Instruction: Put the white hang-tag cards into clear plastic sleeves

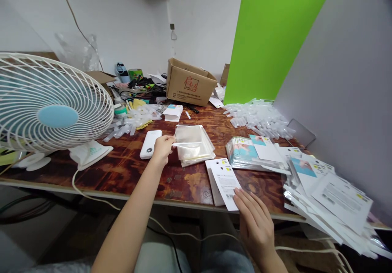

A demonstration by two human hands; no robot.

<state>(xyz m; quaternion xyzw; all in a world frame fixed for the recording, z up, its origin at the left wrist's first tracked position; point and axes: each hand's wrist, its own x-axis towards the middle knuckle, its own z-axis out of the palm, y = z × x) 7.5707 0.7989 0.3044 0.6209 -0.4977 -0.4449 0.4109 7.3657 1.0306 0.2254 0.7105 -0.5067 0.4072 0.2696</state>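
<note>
My left hand (163,148) is closed, pinching the left edge of a clear plastic bag (188,135) that lifts off a stack of similar clear bags (197,154). Between the thumb and fingers of my right hand (256,220) is a white printed card (227,185) with a punched hole and a yellow mark near its top. That card lies over a small pile of like cards (212,175) at the table's front edge. Close to the left hand's wrist rests a white power bank (150,142). The right thumb is mostly hidden.
A white fan (58,116) stands at the left. Bagged cards (240,152) are stacked right of the bags, with loose cards (339,201) spilling over the right front edge. Behind are translucent plastic pieces (260,118), a cardboard box (191,83) and a card stack (173,113).
</note>
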